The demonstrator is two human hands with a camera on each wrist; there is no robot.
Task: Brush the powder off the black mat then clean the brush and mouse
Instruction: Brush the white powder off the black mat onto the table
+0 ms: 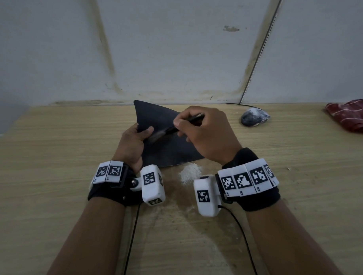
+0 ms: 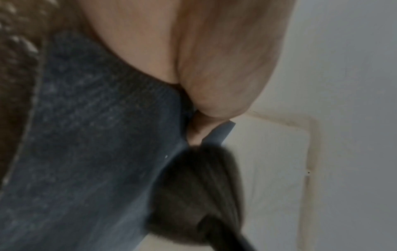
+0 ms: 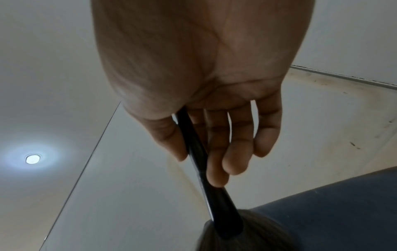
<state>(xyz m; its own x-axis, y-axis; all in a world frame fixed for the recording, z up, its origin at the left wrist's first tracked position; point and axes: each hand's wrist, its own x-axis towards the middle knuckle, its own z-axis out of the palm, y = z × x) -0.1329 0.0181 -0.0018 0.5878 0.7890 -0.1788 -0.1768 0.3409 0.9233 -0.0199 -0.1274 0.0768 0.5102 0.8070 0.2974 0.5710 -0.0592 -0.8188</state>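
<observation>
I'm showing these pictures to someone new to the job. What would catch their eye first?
Most likely the black mat, tilted up off the wooden table by the left hand while the right hand sweeps a brush across it. Next, the white powder pile below the mat's near edge, and the powder-dusted mouse at far right.

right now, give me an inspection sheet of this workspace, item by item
Surface: wooden table, with a white powder pile and a fainter dusting in front of the mat's near edge.
Job's things: black mat lifted and tilted, near edge on the table; brush with bristles on the mat; mouse on the table, dusted with powder.
Clutter: red striped cloth at far right.
Hands: left hand grips the mat's left edge; right hand holds the brush handle in its fingers.
Cables: mouse cable along the wall; black cables hang from both wrist cameras.
Surroundings: stained white wall panels.
</observation>
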